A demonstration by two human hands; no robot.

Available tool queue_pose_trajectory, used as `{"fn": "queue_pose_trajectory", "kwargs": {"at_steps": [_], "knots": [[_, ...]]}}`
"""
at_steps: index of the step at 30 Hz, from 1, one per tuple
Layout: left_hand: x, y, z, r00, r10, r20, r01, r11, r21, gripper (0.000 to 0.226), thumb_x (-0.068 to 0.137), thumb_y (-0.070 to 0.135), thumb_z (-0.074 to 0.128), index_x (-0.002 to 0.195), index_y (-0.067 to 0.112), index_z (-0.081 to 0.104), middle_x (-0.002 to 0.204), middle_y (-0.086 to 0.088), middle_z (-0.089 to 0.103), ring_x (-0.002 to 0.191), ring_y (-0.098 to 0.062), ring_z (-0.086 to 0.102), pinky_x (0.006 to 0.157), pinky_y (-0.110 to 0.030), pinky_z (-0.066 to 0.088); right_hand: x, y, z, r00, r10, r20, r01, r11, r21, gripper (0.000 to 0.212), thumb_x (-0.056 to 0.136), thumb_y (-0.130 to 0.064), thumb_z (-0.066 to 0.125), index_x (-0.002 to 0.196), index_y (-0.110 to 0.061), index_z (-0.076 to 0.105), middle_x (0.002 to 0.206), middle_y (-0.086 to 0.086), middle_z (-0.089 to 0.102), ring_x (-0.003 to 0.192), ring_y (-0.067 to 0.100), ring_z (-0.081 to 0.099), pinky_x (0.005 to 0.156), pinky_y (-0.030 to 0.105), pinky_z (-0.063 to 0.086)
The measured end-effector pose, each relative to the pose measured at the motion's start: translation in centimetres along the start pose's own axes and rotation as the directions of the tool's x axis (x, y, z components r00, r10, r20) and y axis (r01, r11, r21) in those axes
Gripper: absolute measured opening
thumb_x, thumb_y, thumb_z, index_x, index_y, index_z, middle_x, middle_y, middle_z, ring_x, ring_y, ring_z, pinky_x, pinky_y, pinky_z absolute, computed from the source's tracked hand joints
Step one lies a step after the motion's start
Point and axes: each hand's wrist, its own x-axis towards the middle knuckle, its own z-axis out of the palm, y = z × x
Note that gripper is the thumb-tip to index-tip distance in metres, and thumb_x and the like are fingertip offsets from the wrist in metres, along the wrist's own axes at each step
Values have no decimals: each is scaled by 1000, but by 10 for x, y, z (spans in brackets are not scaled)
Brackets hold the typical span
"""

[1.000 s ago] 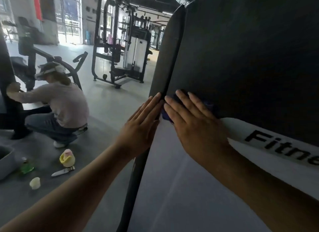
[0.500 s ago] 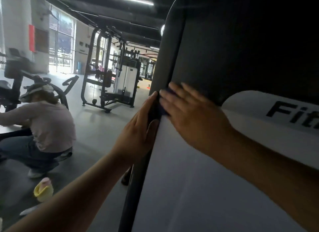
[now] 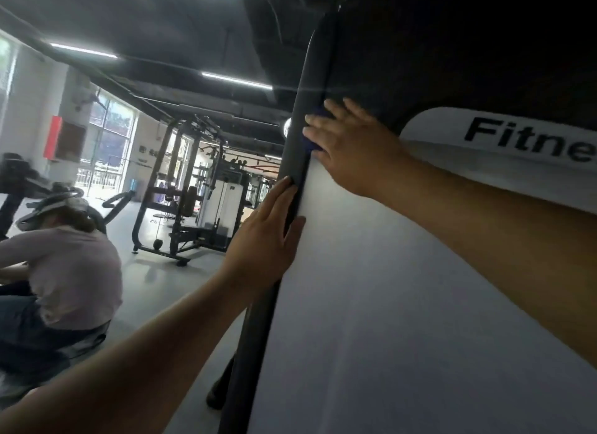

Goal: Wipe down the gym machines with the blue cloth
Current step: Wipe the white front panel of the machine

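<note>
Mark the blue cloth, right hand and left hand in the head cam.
blue cloth [image 3: 312, 145]: head view, the corner showing below the fingers.
right hand [image 3: 352, 149]: head view, back of the hand.
left hand [image 3: 268, 236]: head view, back of the hand.

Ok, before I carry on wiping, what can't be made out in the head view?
The blue cloth: mostly hidden under the right hand; only blue slivers show.
The lettering on the white panel: cut off by the right edge after "Fitne".
The machine's dark upper part: too dark to judge dust or streaks.
The crouching person: hands cut off by the left edge, so their work is unseen.
</note>
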Motion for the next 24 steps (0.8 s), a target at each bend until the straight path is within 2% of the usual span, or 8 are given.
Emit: {"fn": "queue_pose_trajectory", "kwargs": {"at_steps": [3,7,11,15,18,19,23,24], "knots": [[6,2,0,1000,9,13,-9,999,41,70,114,51,46,173,24,22,180,7,16,155,-24,44,117,-46,48,-9,-15,3,985,-147,95,145,989,22,54,117,-43,40,166,-20,41,175,3,36,165,30,24,135,48,15],[7,0,5,999,43,24,-44,999,21,69,116,50,43,175,24,18,183,6,11,163,-24,32,127,-45,39,-3,-6,0,1000,22,19,-22,1000,6,52,116,-37,41,164,-18,44,173,5,39,164,34,24,135,52,15],[-5,2,16,999,42,21,-41,998,-45,70,116,49,41,176,26,11,183,7,10,167,-21,23,131,-50,35,0,-24,8,982,-135,136,127,990,61,52,116,-45,39,165,-26,44,174,0,38,164,31,26,135,52,19],[-7,5,19,1000,9,-6,-9,998,-63,68,117,47,40,176,28,12,183,12,6,169,-15,14,134,-41,26,10,-23,-1,999,30,44,-31,999,19,50,117,-38,39,163,-22,46,173,2,40,165,31,24,135,49,13],[-8,6,18,998,57,-33,-58,998,-39,64,116,42,46,173,24,23,180,5,20,164,-16,27,128,-34,33,0,-41,1,979,-140,150,127,988,93,45,118,-38,40,161,-28,49,174,1,37,165,29,23,134,46,11],[-11,4,17,997,74,-31,-74,997,-18,62,116,41,47,172,22,27,179,3,23,163,-17,30,125,-34,36,1,-38,-2,973,-159,170,140,983,123,44,117,-40,41,160,-30,50,173,0,38,164,28,24,134,45,12],[-17,-3,15,998,65,-3,-65,997,39,60,116,46,46,169,22,31,179,4,23,160,-21,36,120,-38,42,16,-11,-2,998,31,46,-33,999,36,49,117,-38,39,164,-23,45,173,1,38,165,29,22,135,49,12],[-16,-2,13,998,57,0,-57,998,28,61,116,47,46,170,23,30,179,5,22,159,-21,38,120,-38,43,11,-15,1,998,17,60,-19,999,29,51,117,-38,38,165,-24,42,175,1,36,166,30,20,136,50,12]]}}
